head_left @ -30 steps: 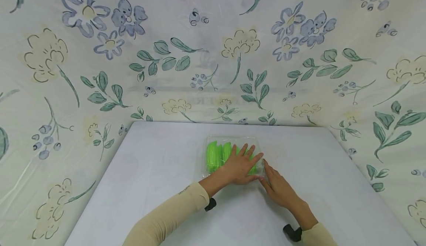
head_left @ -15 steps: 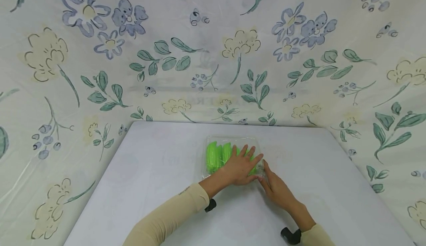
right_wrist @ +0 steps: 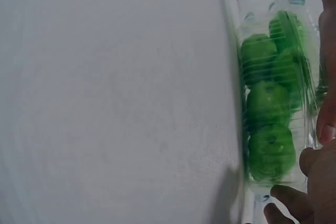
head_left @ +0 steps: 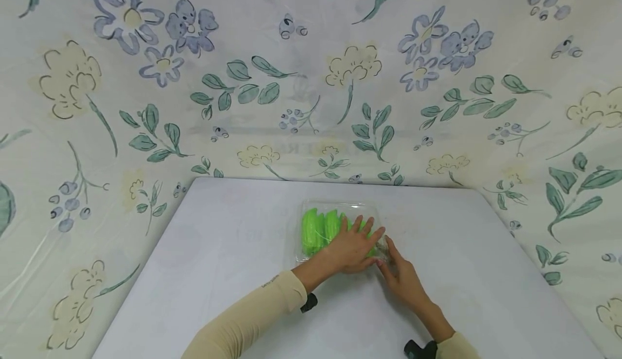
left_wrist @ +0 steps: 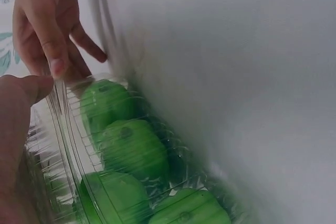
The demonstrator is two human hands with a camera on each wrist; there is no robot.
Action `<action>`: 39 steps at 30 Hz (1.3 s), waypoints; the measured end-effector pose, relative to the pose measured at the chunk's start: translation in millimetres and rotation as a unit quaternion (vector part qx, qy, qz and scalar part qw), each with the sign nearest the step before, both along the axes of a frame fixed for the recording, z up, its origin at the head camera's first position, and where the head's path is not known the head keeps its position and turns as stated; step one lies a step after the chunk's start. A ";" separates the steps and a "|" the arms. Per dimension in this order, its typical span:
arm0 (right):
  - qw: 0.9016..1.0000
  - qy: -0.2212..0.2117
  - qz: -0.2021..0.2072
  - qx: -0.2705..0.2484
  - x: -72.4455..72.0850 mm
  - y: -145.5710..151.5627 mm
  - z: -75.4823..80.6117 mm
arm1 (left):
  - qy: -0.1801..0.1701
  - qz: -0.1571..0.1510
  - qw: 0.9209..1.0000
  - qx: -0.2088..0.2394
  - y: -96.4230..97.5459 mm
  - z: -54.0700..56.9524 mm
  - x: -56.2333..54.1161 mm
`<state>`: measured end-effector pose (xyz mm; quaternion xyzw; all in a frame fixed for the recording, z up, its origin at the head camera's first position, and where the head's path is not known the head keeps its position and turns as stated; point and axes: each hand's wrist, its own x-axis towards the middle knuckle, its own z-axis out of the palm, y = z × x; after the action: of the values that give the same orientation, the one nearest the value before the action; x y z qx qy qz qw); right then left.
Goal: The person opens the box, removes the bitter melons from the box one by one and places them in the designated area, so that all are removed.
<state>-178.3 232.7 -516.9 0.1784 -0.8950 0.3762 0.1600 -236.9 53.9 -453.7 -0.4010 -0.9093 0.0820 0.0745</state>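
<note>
A clear plastic clamshell box point(head_left: 366, 205) lies on the white table, holding several bright green, ridged, long vegetables point(head_left: 311, 232). Their rounded ends point(left_wrist: 135, 148) show through its ribbed wall in the left wrist view. My left hand point(head_left: 352, 248) rests palm down on the lid with fingers spread, covering the right part of the contents. The left thumb point(left_wrist: 37, 86) lies along the near lid edge. At the box's near right corner, my right hand point(head_left: 407, 283) pinches the rim, thumb in front and fingers round the end wall. Both hands nearly meet there.
The white table point(head_left: 233, 229) extends around the box, its far edge against a flower-printed cloth point(head_left: 301, 100). Black wrist-worn devices point(head_left: 420, 349) sit below both hands, by the beige sleeves point(head_left: 252, 310).
My right hand and wrist have shifted slightly left at the box's corner. The left hand keeps its place on the lid, and the box stays nearly where it was.
</note>
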 end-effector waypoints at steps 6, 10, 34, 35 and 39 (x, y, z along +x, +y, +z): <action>0.999 -0.002 -0.014 -0.035 -0.9 -1.6 -2.8 | 0.025 -0.006 1.000 -0.012 1.4 0.3 1.2; 0.998 0.026 -0.027 -0.053 -1.8 -0.1 -9.7 | 0.024 -0.013 1.000 -0.003 4.5 -0.8 3.0; 0.996 0.031 -0.033 -0.076 -6.6 3.2 -11.0 | 0.016 -0.025 0.999 0.015 -0.7 2.3 -1.4; 0.996 0.034 -0.031 -0.077 -6.8 3.1 -10.4 | 0.015 -0.025 0.999 0.015 -0.9 3.0 -1.3; 0.996 0.036 -0.025 -0.081 -7.2 3.0 -9.3 | 0.017 -0.025 0.999 0.012 -1.2 3.7 -2.3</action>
<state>-185.5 235.8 -526.2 0.1556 -0.8594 0.4370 0.2150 -239.2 52.7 -450.0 -0.4216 -0.8983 0.0764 0.0971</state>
